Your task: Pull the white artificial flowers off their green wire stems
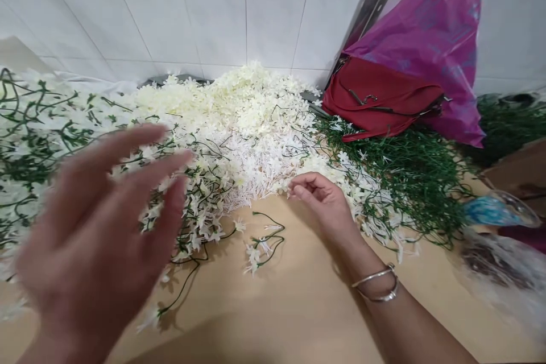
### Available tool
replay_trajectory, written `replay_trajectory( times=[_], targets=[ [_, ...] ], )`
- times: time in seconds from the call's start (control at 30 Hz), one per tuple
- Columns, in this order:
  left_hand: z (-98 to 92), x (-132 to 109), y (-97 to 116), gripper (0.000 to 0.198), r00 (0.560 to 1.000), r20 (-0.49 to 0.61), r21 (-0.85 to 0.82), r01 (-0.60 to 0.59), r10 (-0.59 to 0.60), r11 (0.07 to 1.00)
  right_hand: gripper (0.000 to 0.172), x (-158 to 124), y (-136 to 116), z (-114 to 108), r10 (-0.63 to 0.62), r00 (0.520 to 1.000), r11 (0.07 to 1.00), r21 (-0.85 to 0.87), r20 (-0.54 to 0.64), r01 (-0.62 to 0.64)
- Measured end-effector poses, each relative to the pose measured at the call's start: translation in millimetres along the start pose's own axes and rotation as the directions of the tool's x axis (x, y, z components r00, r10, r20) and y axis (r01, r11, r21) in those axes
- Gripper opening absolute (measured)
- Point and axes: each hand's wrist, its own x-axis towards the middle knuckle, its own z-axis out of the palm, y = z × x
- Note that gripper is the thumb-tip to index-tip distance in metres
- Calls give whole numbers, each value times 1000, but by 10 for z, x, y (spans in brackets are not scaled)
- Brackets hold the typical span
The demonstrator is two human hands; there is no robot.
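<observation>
My left hand (102,239) is raised close to the camera, blurred, with its fingers apart and nothing visible between them. It hangs in front of artificial flower stems (200,205) with white blossoms and green stalks. My right hand (318,196), a silver bangle on its wrist, is at the near edge of a heap of loose white petals (256,153). Its thumb and fingers are pinched together; a small pale bit shows at the tips, too small to name. Between the hands, one green stem with white flowers (253,255) lies on the tabletop (273,307).
A pile of bare green stems (413,187) lies to the right, below a red handbag (379,96) and a purple plastic bag (430,40). A clear plastic bag (503,273) and a blue-patterned roll (495,210) stand farther right. White wall tiles (213,5) close off the back.
</observation>
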Motion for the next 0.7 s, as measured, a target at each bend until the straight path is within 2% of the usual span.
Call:
replay_trajectory(
  times=[0.03, 0.1, 0.17, 0.2, 0.23, 0.3, 0.37, 0.47, 0.53, 0.6, 0.7],
  targets=[
    [105, -75, 112, 45, 993, -4, 42, -120, 121, 992, 16, 12, 20, 15, -45, 999, 994, -98, 12, 46],
    [351, -229, 241, 36, 953, 146, -63, -260, 267, 964, 24, 44, 73, 50, -147, 987, 942, -294, 63, 159],
    [594, -364, 240, 33, 881, 378, -154, -243, 284, 958, 28, 78, 134, 73, -211, 968, 854, -457, 132, 249],
    [697, -416, 205, 34, 849, 446, -175, -229, 285, 958, 25, 91, 162, 75, -224, 963, 813, -515, 152, 271],
    [782, -452, 160, 32, 839, 474, -194, -196, 267, 961, 21, 100, 185, 69, -232, 960, 783, -555, 155, 279],
    [893, -482, 76, 28, 869, 454, -212, -111, 199, 971, 14, 98, 202, 42, -229, 966, 779, -571, 123, 258],
    [946, -467, 33, 25, 914, 388, -238, -26, 120, 971, 12, 72, 174, 8, -224, 973, 834, -506, 53, 220],
    [980, -429, 44, 22, 946, 318, -326, 43, 67, 944, 13, 9, 64, 5, -267, 964, 866, -439, 0, 240],
    [999, -420, 62, 26, 955, 291, -373, 57, 59, 926, 15, -40, -18, 57, -329, 943, 820, -478, 54, 313],
    [1013, -420, 66, 29, 958, 276, -392, 40, 76, 919, 17, -87, -75, 142, -381, 907, 753, -509, 180, 417],
    [1012, -413, 53, 18, 960, 265, -402, 26, 89, 915, 20, -144, -90, 264, -414, 833, 676, -489, 366, 551]
  ],
)
